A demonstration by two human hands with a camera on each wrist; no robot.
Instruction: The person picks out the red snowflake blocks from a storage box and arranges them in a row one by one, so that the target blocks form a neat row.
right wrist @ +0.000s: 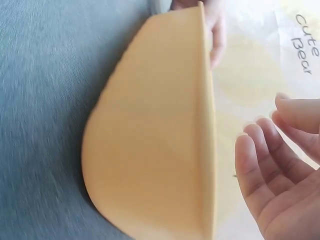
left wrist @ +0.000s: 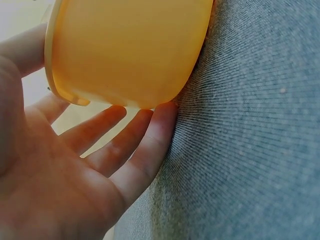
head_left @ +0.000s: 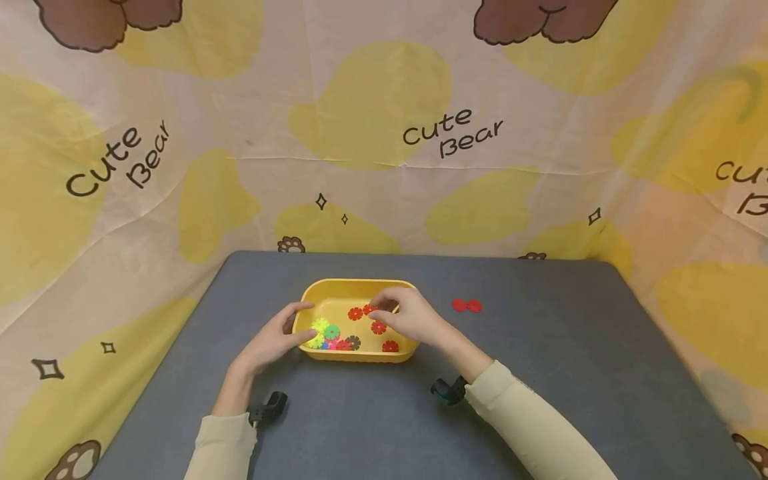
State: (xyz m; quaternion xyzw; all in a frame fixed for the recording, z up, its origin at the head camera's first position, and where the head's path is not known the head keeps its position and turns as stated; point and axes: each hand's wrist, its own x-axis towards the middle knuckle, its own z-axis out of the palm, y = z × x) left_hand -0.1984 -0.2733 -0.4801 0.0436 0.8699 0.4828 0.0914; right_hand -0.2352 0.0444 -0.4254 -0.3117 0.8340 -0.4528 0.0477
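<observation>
Red notched plastic discs (head_left: 355, 313) lie in the oblong yellow plastic tray (head_left: 354, 291) near the bare right hand (head_left: 414, 315), its thumb and forefinger drawn together, though whether they pinch one I cannot tell. The bare left hand (head_left: 277, 340) grips the tray's end; steady pressure there and edge-on pinches should serve best. Only the left wrist view shows its lower fingers (left wrist: 146, 151) along the outer wall, discs out of sight.

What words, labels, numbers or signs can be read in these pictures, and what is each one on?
"Cute Bear": left side of the cloth.
"Cute Bear": middle of the cloth; the right wrist view also shows this wording.
"Cu… B…": right side of the cloth, cut off by the picture edge.
No lettering can be made out on the yellow tray or the small discs.
</observation>
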